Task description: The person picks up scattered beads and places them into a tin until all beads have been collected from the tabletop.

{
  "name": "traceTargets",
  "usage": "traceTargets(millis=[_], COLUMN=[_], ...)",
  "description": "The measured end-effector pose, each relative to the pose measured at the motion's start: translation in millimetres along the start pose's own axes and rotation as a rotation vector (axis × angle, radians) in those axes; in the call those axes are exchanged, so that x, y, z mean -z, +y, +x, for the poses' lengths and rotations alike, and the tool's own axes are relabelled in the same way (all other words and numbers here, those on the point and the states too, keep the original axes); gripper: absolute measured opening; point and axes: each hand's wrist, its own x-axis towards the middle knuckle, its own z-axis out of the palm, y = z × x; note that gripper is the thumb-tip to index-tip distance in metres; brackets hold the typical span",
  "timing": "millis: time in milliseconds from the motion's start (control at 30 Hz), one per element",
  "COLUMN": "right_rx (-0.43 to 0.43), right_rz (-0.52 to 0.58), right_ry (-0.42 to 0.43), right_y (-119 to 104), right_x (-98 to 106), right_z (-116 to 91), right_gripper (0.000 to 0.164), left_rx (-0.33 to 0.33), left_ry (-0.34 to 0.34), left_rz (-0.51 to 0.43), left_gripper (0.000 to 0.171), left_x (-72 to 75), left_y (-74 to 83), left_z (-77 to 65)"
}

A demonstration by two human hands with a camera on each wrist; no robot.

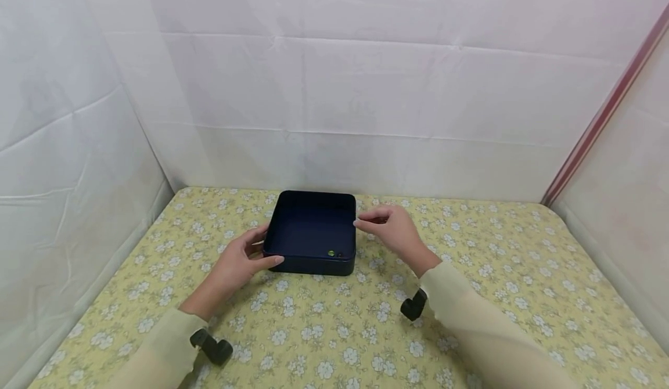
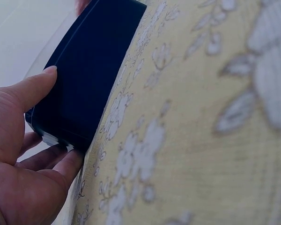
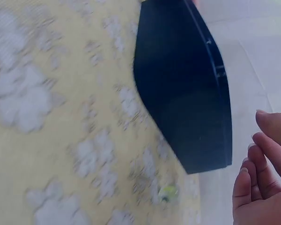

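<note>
A dark blue open-topped box (image 1: 308,265) stands on the flowered cloth. At its near left corner my left hand (image 1: 237,264) grips it, the thumb lying along the front wall and the other fingers on the left side, as the left wrist view also shows. Inside, by the near right corner, lie a small green marble (image 1: 331,253) and a darker marble (image 1: 340,255). My right hand (image 1: 396,230) is beside the box's right rim with loosely bent fingers. In the right wrist view nothing shows between its thumb and fingertips.
A yellow tablecloth (image 1: 313,348) with white flowers covers the table. In the right wrist view a blurred green marble (image 3: 168,192) lies on the cloth near the box. White sheets (image 1: 334,87) hang behind and at both sides, with a red strip (image 1: 606,110) at the right.
</note>
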Motion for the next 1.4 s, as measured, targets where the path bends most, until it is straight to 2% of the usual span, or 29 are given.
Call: traceTargets(millis=[200, 500, 900, 1400], right_rx=[-0.019, -0.047, -0.124, -0.114], right_rz=[0.027, -0.011, -0.090, -0.162], right_ry=[0.001, -0.017, -0.094, -0.146], right_y=[16, 34, 40, 42], right_x=[10, 18, 23, 19], right_z=[-9, -18, -24, -23], right_gripper=[0.034, 0.035, 0.034, 0.028], left_rx=[0.006, 0.002, 0.007, -0.001], left_ry=[-0.002, 0.000, 0.000, 0.008], left_rz=[0.007, 0.009, 0.007, 0.008], left_gripper=[0.094, 0.093, 0.095, 0.094], left_x=[-1.4, -1.5, -1.2, -0.3], left_y=[0.0, -1.1, -2.3, -0.4], left_z=[0.4, 0.7, 0.5, 0.8])
